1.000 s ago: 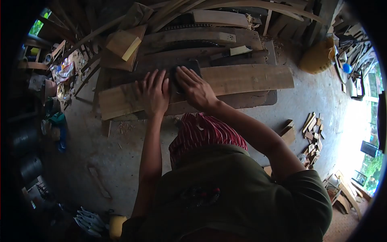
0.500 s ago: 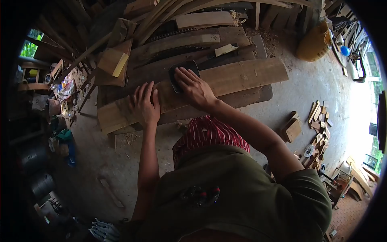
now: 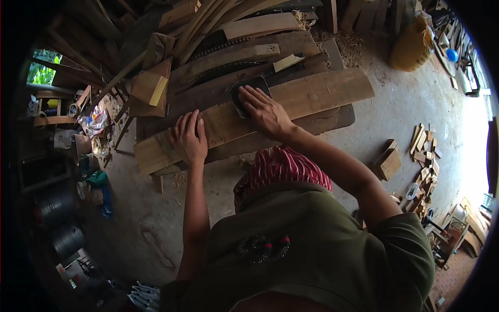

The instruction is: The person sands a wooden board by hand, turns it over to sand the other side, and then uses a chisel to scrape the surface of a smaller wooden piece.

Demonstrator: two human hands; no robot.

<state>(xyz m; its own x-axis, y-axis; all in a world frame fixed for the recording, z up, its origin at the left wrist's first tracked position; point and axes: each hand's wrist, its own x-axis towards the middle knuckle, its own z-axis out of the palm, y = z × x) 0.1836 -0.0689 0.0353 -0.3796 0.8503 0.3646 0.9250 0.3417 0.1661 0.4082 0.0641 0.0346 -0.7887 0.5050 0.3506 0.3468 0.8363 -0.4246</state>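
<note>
A long, wide wooden board [image 3: 322, 92] lies slanted across the bench in front of me. My left hand [image 3: 190, 138] rests flat on its left part, fingers spread, holding nothing. Under my right hand [image 3: 264, 113] is a dark, flat square sheet [image 3: 237, 102], pressed against the middle of the board. The fingers of that hand are stretched out over the sheet, and part of it is hidden beneath them. Just beyond the board sits a pale piece with a toothed edge [image 3: 288, 63].
Curved wooden pieces [image 3: 262, 26] are stacked at the back of the bench. A folded brown sheet with a yellow strip [image 3: 158, 91] stands at the left. Wood blocks [image 3: 389, 160] lie on the floor at right, and a yellow sack [image 3: 412, 49] stands at the back right.
The view has shifted slightly. My right hand and the dark sheet have moved a little to the right along the board, while my left hand stays in place on it.
</note>
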